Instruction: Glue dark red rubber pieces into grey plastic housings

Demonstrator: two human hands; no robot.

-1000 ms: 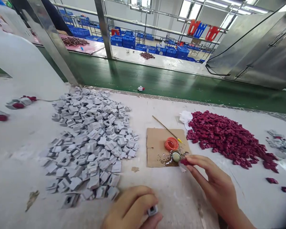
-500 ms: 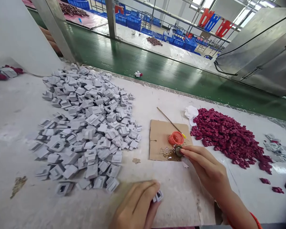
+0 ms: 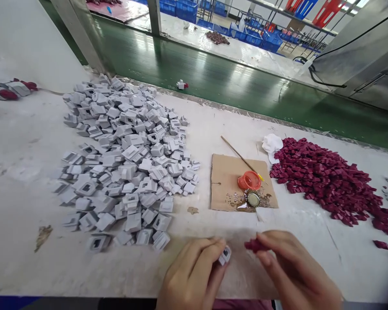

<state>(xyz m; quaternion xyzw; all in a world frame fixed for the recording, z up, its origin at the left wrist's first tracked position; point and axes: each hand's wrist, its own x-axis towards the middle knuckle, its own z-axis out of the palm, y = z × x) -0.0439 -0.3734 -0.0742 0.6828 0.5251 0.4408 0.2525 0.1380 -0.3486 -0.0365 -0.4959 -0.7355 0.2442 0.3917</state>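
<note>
My left hand [image 3: 194, 271] is closed around a small grey plastic part [image 3: 225, 255], whose hollow end faces right. Between the thumb and fingers of my right hand [image 3: 294, 269] is a small maroon part [image 3: 256, 245], held just right of the grey one with a gap between them. Beyond both hands lies a cardboard square [image 3: 218, 200]. On it rest a red cup [image 3: 249, 181], a bottle cap [image 3: 253, 198] amid wet drops, and a thin stick [image 3: 241, 156] with a yellow tip leaning past the cup.
A large heap of grey parts [image 3: 129, 159] spreads over the left of the table. To the right lies a heap of maroon parts [image 3: 330, 176] beside crumpled white tissue [image 3: 272, 143]. A green conveyor belt [image 3: 213, 73] runs behind, carrying one joined grey-and-maroon piece [image 3: 182, 85].
My right hand has moved from the bottle cap towards my left hand and now holds a maroon part. The cap lies on the cardboard. The view has shifted slightly; the belt piece moved left.
</note>
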